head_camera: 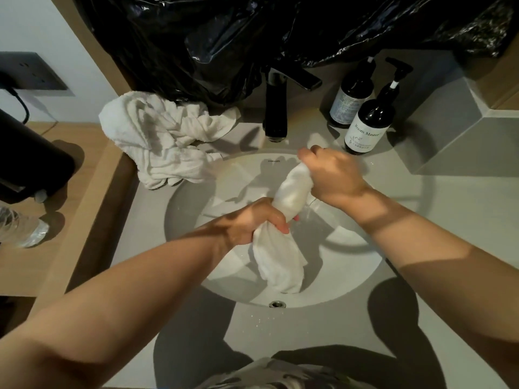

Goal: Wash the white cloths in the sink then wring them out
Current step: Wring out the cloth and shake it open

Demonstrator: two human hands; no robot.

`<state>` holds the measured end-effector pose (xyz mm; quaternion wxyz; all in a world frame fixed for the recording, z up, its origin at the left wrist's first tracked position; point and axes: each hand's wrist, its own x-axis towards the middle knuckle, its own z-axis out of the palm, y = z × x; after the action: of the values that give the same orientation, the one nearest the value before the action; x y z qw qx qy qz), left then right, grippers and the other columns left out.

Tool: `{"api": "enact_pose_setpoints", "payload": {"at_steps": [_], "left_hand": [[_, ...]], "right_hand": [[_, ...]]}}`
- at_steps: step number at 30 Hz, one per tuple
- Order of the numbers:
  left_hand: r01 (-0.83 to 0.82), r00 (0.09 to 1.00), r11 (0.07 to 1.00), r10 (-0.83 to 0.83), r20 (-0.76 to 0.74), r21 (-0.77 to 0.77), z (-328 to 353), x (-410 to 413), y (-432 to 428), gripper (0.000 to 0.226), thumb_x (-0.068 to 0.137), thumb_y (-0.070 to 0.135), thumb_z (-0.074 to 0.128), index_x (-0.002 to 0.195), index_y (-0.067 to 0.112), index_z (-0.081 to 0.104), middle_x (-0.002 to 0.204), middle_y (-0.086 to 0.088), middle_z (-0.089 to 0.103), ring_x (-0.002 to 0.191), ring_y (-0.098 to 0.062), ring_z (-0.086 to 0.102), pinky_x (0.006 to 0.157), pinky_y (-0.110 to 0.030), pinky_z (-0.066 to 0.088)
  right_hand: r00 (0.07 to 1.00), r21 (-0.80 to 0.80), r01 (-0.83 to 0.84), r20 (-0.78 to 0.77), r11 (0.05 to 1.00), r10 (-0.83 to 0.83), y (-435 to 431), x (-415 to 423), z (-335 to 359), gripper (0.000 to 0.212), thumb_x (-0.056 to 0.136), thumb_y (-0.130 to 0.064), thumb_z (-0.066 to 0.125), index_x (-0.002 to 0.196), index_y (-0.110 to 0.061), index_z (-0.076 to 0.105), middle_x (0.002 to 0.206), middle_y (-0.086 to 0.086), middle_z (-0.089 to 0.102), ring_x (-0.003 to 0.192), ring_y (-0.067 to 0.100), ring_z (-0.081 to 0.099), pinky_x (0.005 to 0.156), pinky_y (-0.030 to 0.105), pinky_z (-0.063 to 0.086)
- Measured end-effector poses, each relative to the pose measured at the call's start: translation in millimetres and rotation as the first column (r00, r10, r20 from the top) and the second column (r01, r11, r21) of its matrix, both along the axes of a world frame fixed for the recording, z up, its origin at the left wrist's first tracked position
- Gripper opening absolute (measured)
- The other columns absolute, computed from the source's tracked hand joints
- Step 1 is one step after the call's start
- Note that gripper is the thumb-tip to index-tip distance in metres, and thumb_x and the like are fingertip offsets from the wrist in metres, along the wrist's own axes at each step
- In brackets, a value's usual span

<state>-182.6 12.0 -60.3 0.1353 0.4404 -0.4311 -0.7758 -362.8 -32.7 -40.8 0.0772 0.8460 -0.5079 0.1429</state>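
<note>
Where the left grip (252, 221) curls tight round the lower middle of the twisted white cloth (292, 192), the right grip (334, 175) clamps the cloth's upper end, knuckles up.

- Twisted white cloth: held above the sink (351, 262), slanting from the basin's far right towards its centre. The loose tail hangs below the left grip over the basin floor. The top end is hidden inside the right fist.
- Sink: round and pale, set into the grey desk (449, 209). A metal fitting (277, 304) sits in its near wall. A pale patch under the cloth's tail may be more cloth or a reflection; cannot tell.
- Heap of white cloths (160, 141): on the desk at the sink's far-left rim, one edge drooping over it.
- Tap (276, 108): black, behind the sink.
- Black plastic bag (224, 37): beyond the sink.
- Two dark pump bottles: beyond the sink's far-right rim. The front bottle (368, 122) reads "Room Master", its small print illegible. The rear bottle (352, 99) is partly covered by the front one.
- Black object (28, 161): well left of the sink, cut off by the frame edge, unidentifiable.
</note>
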Motion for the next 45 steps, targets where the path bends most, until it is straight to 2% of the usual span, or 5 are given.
{"api": "enact_pose_setpoints", "payload": {"at_steps": [11,15,23,37,45], "left_hand": [[-0.083,0.940,0.988,0.122,-0.320,0.132,-10.0,4.9,9.1,0.032,0.049,0.006,0.069,0.079,0.017,0.067,0.071,-0.005,0.058,0.065,-0.019,0.058,0.069,-0.029,0.050],[-0.025,0.854,0.992,0.087,-0.512,0.127,-17.3,-6.4,13.2,0.035,0.046,0.015,0.082,0.078,0.014,0.068,0.066,-0.003,0.064,0.066,-0.019,0.062,0.076,-0.032,0.050],[0.031,0.907,0.999,-0.011,-0.421,0.040,-34.7,30.6,-11.5,0.048,0.043,0.033,0.091,0.087,0.022,0.075,0.074,-0.004,0.071,0.074,-0.016,0.068,0.070,-0.030,0.056],[-0.741,0.643,0.624,0.766,-0.008,0.250,-27.3,-14.5,-18.1,0.020,0.083,0.015,0.070,0.070,0.010,0.056,0.063,-0.001,0.049,0.059,-0.017,0.051,0.065,-0.029,0.046],[-0.807,0.584,0.537,0.787,0.198,0.245,-28.1,-24.5,-12.6,0.038,0.072,0.022,0.074,0.100,0.001,0.060,0.090,-0.012,0.065,0.091,-0.034,0.065,0.094,-0.047,0.048]], "right_hand": [[0.548,0.923,-0.235,0.384,0.304,-0.743,39.7,-35.3,-64.8,0.033,0.100,-0.039,0.046,0.099,-0.018,0.071,0.107,-0.002,0.072,0.107,0.013,0.062,0.096,0.032,0.043],[0.433,0.857,-0.512,0.324,0.066,-0.841,50.7,4.4,-67.6,0.042,0.098,-0.051,0.034,0.081,-0.018,0.054,0.062,-0.011,0.066,0.069,0.000,0.066,0.087,0.017,0.050],[0.619,0.685,-0.663,0.273,-0.303,-0.736,61.2,-1.2,-82.6,0.120,0.056,-0.089,0.054,0.146,-0.012,0.035,0.144,0.017,0.046,0.133,0.033,0.044,0.110,0.042,0.037],[0.967,0.678,0.232,-0.085,0.697,-0.240,73.8,38.4,-39.2,0.028,0.084,-0.037,0.055,0.108,-0.025,0.047,0.088,-0.007,0.059,0.078,0.019,0.059,0.065,0.029,0.041],[0.946,0.467,0.102,-0.319,0.878,0.060,55.2,23.9,-41.6,0.033,0.086,-0.018,0.047,0.119,-0.017,0.047,0.069,-0.002,0.048,0.063,0.025,0.046,0.050,0.029,0.026]]}}
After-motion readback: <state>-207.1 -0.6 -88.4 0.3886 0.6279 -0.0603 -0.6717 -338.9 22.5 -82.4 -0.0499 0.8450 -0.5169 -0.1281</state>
